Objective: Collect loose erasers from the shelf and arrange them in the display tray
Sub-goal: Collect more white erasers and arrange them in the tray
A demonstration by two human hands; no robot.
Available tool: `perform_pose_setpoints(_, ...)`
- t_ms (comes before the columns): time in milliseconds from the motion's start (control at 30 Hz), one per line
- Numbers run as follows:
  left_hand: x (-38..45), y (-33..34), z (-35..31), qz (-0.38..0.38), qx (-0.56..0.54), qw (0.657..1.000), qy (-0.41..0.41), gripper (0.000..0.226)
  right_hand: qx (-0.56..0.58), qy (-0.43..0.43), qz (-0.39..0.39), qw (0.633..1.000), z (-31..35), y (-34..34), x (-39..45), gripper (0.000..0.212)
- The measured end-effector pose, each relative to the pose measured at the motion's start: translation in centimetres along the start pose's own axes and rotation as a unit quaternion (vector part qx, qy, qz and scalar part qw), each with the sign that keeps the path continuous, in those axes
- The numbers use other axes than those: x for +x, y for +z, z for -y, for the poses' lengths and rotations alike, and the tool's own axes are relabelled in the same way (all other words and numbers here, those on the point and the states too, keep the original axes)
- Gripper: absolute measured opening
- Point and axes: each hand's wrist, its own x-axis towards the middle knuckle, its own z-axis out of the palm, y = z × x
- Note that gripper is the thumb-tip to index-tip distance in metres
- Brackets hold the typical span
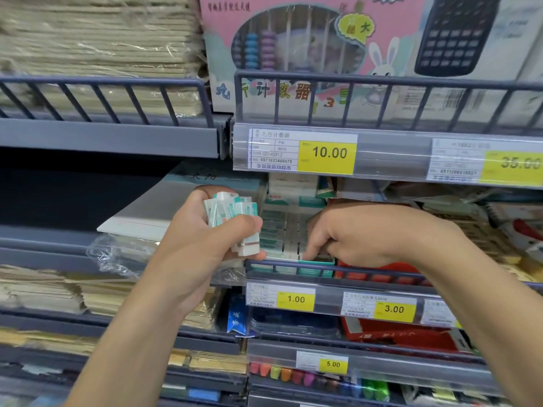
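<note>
1. We see a shop shelf (117, 136) of grey wire racks stacked with stationery; at the top a pink abacus box (293, 48) stands left of a calculator box (458, 33).
2. Our left hand (202, 245) curls round a bunch of erasers (235, 221) in white and teal sleeves, held just left of the tray (293, 268).
3. Our right hand (352, 236) reaches into the tray's near right corner, fingertips bent down onto the rows of erasers; whether it pinches one we cannot tell.
4. We judge the arranging step is in hand: next, feeding erasers from the bunch into the remaining gap, aligned with the rows.
5. Yellow price tags read 10.00 (329, 152), 35.00, 1.00 (296, 299) under the tray, 3.00 and 5.00.
</note>
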Motion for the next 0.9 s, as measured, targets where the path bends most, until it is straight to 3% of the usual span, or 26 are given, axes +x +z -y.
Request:
perform_pose_setpoints(167,0.1,-0.1,0.1,0.002,-0.008,1.0,-0.004,0.062,-0.006,-0.008,0.011,1.0,0.1,0.0,-0.4,0.054)
perform_pose_setpoints(267,0.0,0.0,0.0,0.007,-0.005,1.0,-0.005,0.056,0.018,0.004,0.006,1.0,-0.2,-0.4,-0.3,0.044)
perform_pose_setpoints(333,0.0,0.1,0.0,0.011,-0.003,1.0,-0.003,0.056,0.048,-0.011,-0.048,0.998,-0.2,-0.7,-0.2,0.035)
perform_pose_setpoints(433,0.0,0.3,-0.1,0.014,-0.006,1.0,0.001,0.056,0.222,-0.054,-0.158,0.961,0.7,-0.1,0.0,0.019)
perform_pose_setpoints(500,-0.1,0.4,-0.2,0.018,-0.013,1.0,0.003,0.057,0.334,-0.08,-0.174,0.923,2.0,0.5,0.2,0.033)
perform_pose_setpoints(600,-0.3,0.5,-0.4,0.021,-0.026,0.999,0.008,0.061,0.383,-0.1,-0.205,0.895,3.3,1.7,0.9,0.047)
perform_pose_setpoints(733,-0.6,0.5,-0.7,0.025,-0.042,0.999,0.011,0.074,0.487,-0.107,-0.256,0.828,3.8,2.5,1.5,0.034)
perform_pose_setpoints(833,-0.7,0.4,-0.7,0.01,-0.046,0.999,0.023,0.062,0.465,-0.069,-0.288,0.834,3.6,2.4,1.2,0.011)
perform_pose_setpoints(900,-0.5,0.0,-0.7,-0.009,-0.036,0.998,0.042,0.047,0.427,-0.011,-0.304,0.852,2.8,2.1,1.4,0.022)
